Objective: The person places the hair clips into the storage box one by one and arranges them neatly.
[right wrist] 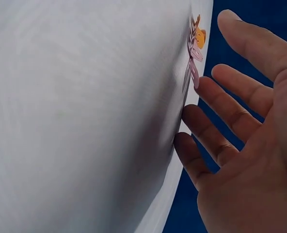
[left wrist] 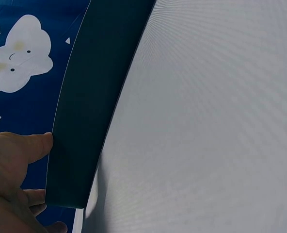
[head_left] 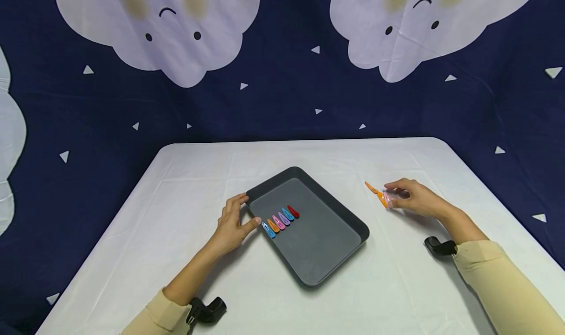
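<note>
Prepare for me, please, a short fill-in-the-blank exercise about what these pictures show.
The gray tray holds ____ hair clips in a row.
In that row, the clip farthest from the left hand is ____.
The clips outside the tray lie near the fingers of the ____ hand.
Missing words: six; red; right.

A white tabletop (head_left: 198,188) with rounded far corners and faint creases across its surface carries a dark grey, shallow, rectangular tray (head_left: 326,237) with round corners, which lies flat and slantwise near the middle. To the right, well apart from it, small orange teardrop-shaped hair clips (head_left: 371,187) and pink teardrop-shaped hair clips (right wrist: 195,76) lie bunched together.
</note>
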The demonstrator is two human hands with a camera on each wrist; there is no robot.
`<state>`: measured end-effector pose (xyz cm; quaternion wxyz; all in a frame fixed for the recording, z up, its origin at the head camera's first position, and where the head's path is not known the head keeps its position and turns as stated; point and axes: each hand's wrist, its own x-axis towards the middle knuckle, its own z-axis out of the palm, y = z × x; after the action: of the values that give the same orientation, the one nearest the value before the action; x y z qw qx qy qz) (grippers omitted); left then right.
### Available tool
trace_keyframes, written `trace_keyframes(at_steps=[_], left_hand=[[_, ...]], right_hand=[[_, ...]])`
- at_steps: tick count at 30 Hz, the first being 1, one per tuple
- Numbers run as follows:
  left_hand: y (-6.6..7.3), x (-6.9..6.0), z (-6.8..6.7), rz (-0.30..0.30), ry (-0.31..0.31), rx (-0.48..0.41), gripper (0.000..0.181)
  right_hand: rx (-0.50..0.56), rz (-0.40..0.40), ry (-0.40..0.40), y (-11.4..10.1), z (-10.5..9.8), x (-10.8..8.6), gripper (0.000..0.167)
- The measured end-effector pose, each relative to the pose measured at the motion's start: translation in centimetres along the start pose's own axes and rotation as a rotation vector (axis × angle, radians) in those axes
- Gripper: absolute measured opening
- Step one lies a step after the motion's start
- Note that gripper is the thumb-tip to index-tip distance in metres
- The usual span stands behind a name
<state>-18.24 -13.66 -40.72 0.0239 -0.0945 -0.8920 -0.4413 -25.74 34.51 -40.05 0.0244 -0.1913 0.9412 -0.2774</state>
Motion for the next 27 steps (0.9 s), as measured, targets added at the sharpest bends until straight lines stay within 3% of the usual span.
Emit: trace_keyframes(at_steps=[6, 12, 27], left_hand=[[0.1, -0.06, -0.01, 0.0, 0.0, 0.001, 0.07], [0.09, -0.06, 0.04, 0.002, -0.001, 0.001, 0.069], [-0.01, -0.11, 0.04, 0.013, 0.007, 0.007, 0.069]], right_hand=[[0.012, 0.017, -0.026, 0.22, 0.11, 0.0, 0.058], [-0.044, 0.045, -0.033, 0.45, 0.3, -0.12, 0.06], [-0.072, -0.031, -0.006, 0.51, 0.44, -0.19, 0.055]])
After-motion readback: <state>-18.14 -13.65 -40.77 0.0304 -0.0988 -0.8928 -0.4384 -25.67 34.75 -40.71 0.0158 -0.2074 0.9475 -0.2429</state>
